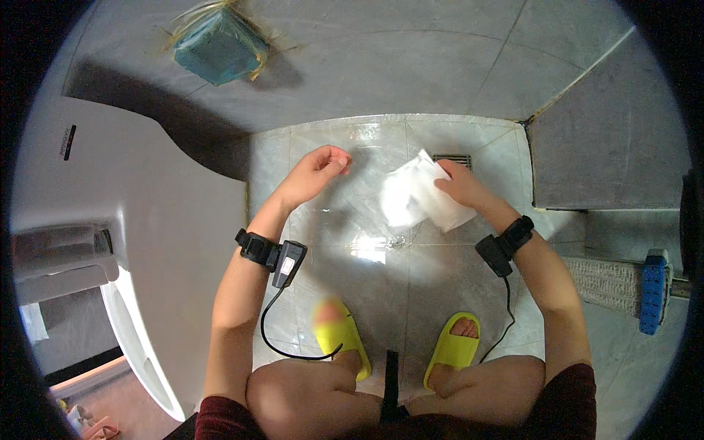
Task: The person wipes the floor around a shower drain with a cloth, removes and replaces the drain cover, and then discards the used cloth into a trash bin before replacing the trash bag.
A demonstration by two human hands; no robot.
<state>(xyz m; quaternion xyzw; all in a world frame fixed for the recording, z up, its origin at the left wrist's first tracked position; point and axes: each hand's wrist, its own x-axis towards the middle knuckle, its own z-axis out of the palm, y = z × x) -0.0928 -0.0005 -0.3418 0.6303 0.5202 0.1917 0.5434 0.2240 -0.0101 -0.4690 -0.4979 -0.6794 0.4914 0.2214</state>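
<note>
My right hand (460, 183) pinches the edge of a thin white wipe (418, 192), whose loose folds hang to the left of the fingers, over the wet grey tiled floor (345, 227). Whether it is paper or cloth cannot be made out. A floor drain grate (453, 158) shows just beyond the wipe, partly covered by it and the hand. To the left, my left hand (323, 170) is raised over the tiles, its fingers curled in against the thumb, with nothing visible in them. Both wrists wear black straps with small boxes and cables.
A white basin cabinet (169, 220) stands along the left. On the far wall hangs a teal wrapped block (220, 48). A flat mop with a blue clamp (651, 292) leans in at the right. My feet, in yellow slippers (456, 345), rest near the floor's front.
</note>
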